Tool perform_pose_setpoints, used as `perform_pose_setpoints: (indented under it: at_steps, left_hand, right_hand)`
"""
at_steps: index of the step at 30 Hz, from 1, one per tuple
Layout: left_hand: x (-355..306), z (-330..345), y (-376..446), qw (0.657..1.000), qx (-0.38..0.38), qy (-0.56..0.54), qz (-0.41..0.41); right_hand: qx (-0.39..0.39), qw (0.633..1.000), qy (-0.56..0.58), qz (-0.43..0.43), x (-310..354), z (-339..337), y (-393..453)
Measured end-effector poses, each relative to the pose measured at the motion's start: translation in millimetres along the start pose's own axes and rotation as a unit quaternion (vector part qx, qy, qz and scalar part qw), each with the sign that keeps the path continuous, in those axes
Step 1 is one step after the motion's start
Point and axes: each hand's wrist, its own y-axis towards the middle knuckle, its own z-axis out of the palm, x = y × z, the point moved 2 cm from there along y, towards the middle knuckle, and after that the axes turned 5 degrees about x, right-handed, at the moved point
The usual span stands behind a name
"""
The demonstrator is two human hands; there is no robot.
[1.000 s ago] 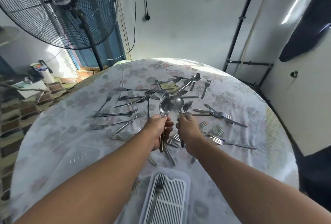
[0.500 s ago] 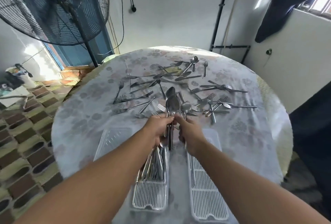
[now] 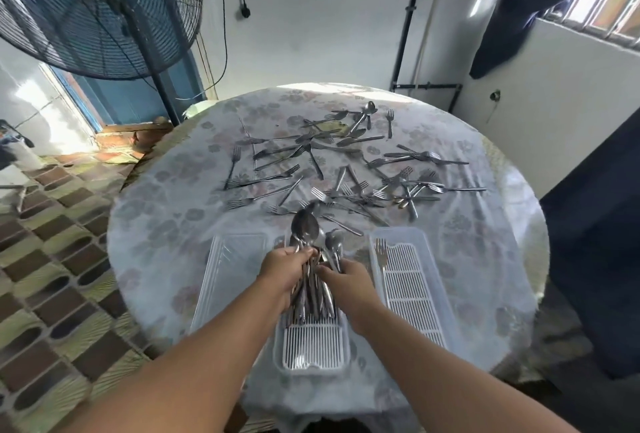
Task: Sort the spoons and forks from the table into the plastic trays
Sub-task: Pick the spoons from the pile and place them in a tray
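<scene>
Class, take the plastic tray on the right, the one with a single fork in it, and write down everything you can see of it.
The right tray is a long, translucent white plastic box with rounded corners and low walls, lying flat on the flowered tablecloth beside the middle tray. A white slatted insert covers its floor. One metal fork lies at its far left end, tines pointing away. Neither hand touches it.

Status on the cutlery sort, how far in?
Early. Done: a pile of spoons lies in the middle tray, one fork in the right tray. In hand: left hand grips a spoon bundle over the middle tray; right hand holds another spoon. Left: dozens of scattered forks and spoons on the table.
</scene>
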Motion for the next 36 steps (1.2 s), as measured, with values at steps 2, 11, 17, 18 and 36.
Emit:
perform_pose_setpoints:
  at_steps: [2,11,17,18,36]
  left_hand:
    - [6.2,-4.8,-0.3,1.000,0.005,0.003,-0.018]
    - [20.4,-12.1,14.3,0.979,-0.078,0.184,-0.045]
    - [23.9,-8.7,8.2,0.954,-0.119,0.272,-0.039]
    - [26.2,-10.3,9.9,0.956,-0.129,0.261,-0.043]
    - [31.8,-15.5,9.4,0.778,-0.125,0.585,0.191]
  right_hand:
    - [0.000,0.998,-0.069,0.001,0.5,3.6,2.4]
    - [-0.021,0.995,-0.008,0.094,-9.6,33.3,13.1]
    - [-0.072,0.987,-0.098,0.101,-9.3,33.6,23.4]
    - [-0.077,0.984,-0.134,0.085,-4.1,33.9,24.0]
    - [0.005,0.912,-0.408,0.040,-6.7,48.1,7.0]
